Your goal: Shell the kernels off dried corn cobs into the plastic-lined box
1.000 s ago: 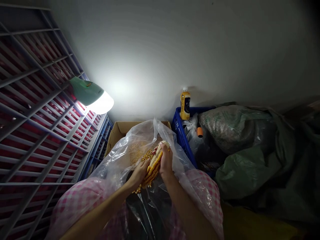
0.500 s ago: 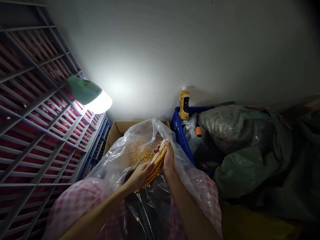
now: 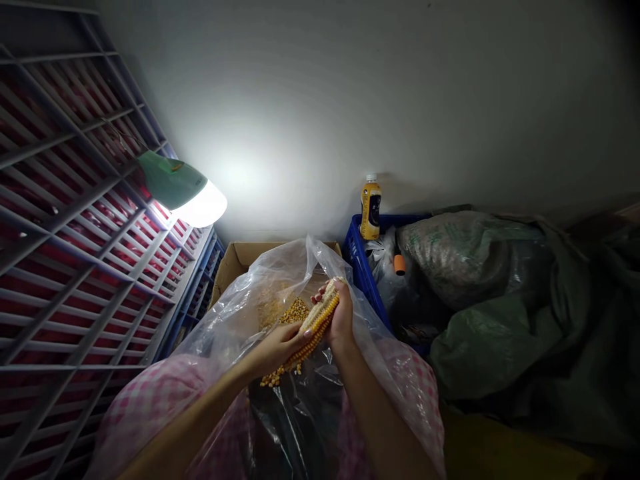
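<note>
Between my two hands, over a clear plastic bag (image 3: 210, 337), an ear of corn (image 3: 325, 315) is held at a slant. Its upper side is pale bare cob, while yellow kernel rows cover the side facing down. My right hand (image 3: 342, 317) is wrapped round the far end. Around the lower part, my left hand (image 3: 281, 347) is closed with its thumb on the cob; some of its fingers are hidden beneath. Loose corn kernels (image 3: 295, 311) lie heaped in the bag beyond my hands, and more are scattered just below the ear.
A cardboard box (image 3: 240, 257) stands under the bag. To the right is a blue crate (image 3: 361, 267) with a yellow bottle (image 3: 371, 208) and stuffed sacks (image 3: 460, 257). Stacked slatted crates (image 3: 75, 220) rise at left, where a lit lamp (image 3: 187, 190) hangs.
My left hand has shifted slightly along the ear, its thumb now a little lower. More loose kernels show below the ear. My right hand keeps its hold.
</note>
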The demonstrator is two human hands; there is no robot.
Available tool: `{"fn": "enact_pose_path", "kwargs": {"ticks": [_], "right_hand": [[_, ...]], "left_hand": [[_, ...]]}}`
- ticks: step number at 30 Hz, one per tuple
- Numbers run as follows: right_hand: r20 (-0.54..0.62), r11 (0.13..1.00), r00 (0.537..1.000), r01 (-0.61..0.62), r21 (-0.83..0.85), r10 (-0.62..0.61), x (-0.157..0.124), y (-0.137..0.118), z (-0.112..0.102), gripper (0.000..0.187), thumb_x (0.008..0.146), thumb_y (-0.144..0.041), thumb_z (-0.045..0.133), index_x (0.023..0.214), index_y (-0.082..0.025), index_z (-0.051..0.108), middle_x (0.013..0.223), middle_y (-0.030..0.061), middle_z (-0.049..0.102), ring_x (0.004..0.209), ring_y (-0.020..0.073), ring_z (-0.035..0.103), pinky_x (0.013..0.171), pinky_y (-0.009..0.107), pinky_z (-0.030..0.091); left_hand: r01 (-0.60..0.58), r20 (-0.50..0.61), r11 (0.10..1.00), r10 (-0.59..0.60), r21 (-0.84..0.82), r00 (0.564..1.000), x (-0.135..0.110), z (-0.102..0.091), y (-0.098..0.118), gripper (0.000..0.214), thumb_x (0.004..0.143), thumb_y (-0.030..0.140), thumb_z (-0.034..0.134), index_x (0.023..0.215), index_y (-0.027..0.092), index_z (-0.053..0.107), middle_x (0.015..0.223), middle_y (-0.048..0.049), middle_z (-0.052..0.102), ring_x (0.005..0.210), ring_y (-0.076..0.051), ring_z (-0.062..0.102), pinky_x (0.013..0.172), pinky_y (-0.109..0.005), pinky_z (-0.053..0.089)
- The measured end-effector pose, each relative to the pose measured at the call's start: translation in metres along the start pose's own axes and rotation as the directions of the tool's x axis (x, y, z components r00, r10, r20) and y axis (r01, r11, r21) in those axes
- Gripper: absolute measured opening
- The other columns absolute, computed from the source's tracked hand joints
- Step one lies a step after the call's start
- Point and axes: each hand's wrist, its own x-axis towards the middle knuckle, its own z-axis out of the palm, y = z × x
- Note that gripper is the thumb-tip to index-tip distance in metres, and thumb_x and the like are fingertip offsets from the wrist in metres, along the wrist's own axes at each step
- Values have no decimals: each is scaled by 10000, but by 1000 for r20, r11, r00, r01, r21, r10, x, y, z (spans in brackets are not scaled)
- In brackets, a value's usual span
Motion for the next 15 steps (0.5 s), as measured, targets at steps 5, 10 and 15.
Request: {"fn": "enact_pose_path", "kwargs": {"ticks": [5, 10, 15], "right_hand": [[-47, 999, 998, -42, 19, 43, 0, 0, -1, 177, 667, -372, 562, 668, -203, 508, 517, -47, 533, 457, 117, 513, 496, 263, 470], [-4, 999, 999, 39, -17, -39, 1, 3, -1, 186, 657, -386, 558, 691, -211, 504, 549, -55, 540, 466, 118, 520, 517, 273, 477], [-36, 1000, 999, 25, 7, -24, 2, -2, -1, 196, 649, -391, 551, 690, -211, 488, 560, -58, 526, 452, 108, 503, 517, 275, 483]], "left_hand": [[59, -36, 995, -61, -76, 997, -2, 16, -3, 550, 825, 640, 350, 712, 152, 577, 605, 0, 556, 549, -144, 477, 530, -246, 384], [190, -149, 939, -239, -286, 959, -1, 17, -1, 545, 811, 624, 379, 837, 159, 663, 709, -31, 659, 678, -204, 573, 645, -289, 458], [165, -103, 967, -187, -192, 977, 0, -5, 2, 451, 808, 574, 443, 1026, 245, 662, 1023, -31, 679, 986, -235, 580, 827, -283, 434]]}}
